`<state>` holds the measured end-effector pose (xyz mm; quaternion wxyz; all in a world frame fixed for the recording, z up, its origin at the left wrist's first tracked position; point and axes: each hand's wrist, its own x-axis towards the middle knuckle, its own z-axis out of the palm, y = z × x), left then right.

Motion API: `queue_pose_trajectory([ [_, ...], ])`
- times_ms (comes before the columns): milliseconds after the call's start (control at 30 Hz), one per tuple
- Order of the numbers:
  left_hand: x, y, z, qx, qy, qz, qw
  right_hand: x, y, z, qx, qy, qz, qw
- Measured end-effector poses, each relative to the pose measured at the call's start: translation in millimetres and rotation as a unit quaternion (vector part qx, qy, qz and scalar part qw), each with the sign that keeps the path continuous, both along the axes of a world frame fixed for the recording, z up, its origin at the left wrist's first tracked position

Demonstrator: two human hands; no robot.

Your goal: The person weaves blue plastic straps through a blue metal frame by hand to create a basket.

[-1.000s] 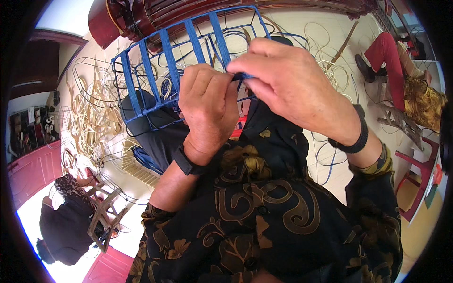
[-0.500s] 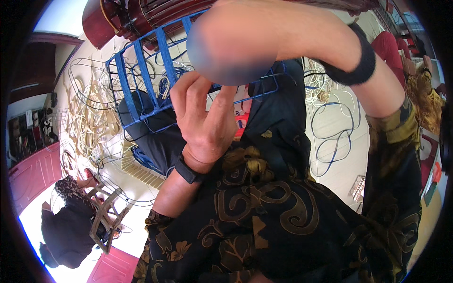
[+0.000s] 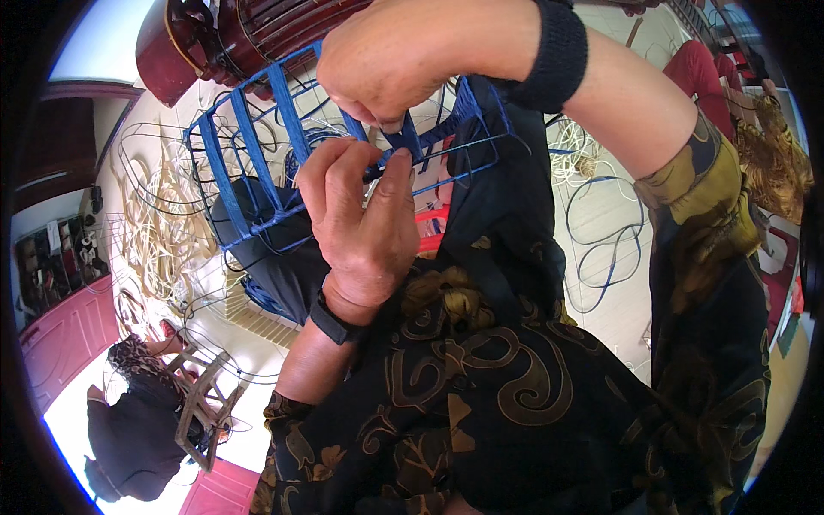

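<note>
A blue frame (image 3: 245, 146) wrapped with strands, with several flat crossbars, rests over my dark-trousered legs. My left hand (image 3: 360, 223) has its fingers bent around the frame's near middle, thumb pointing up. My right hand (image 3: 403, 64) is curled down over the frame just above the left, fingertips close to the left fingers. What the right fingers pinch is hidden. Loose blue strands (image 3: 455, 120) run along the frame's right part.
A dark-red carved wooden piece (image 3: 172, 51) is behind the frame. Pale strips (image 3: 163, 206) pile at left; a blue strand (image 3: 601, 279) loops at right. A co-worker in black (image 3: 137, 438) sits lower left by a wooden stool (image 3: 206, 403), another person in red trousers (image 3: 695, 73) at right.
My right hand has swung up and leftward, turning over to curl above the frame. My left hand stays on the frame, fingers slightly shifted. The frame's left end has moved a little left.
</note>
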<state>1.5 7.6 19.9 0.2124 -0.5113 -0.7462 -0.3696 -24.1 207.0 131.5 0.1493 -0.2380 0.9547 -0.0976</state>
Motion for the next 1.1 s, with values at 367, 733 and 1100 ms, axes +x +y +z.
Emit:
queue_pose_trajectory([
  [367, 5, 14, 18, -0.047, -0.033, 0.004, 0.998, 11, 8, -33, -0.114, 0.292, -0.168, 0.935],
  [733, 0, 12, 26, -0.122, -0.037, -0.022, 0.992, 177, -67, -89, -0.401, 0.193, -0.404, 0.799],
  [1100, 3, 15, 35, -0.173, -0.034, -0.005, 0.984, 134, -100, -116, -0.795, -0.066, -0.424, 0.429],
])
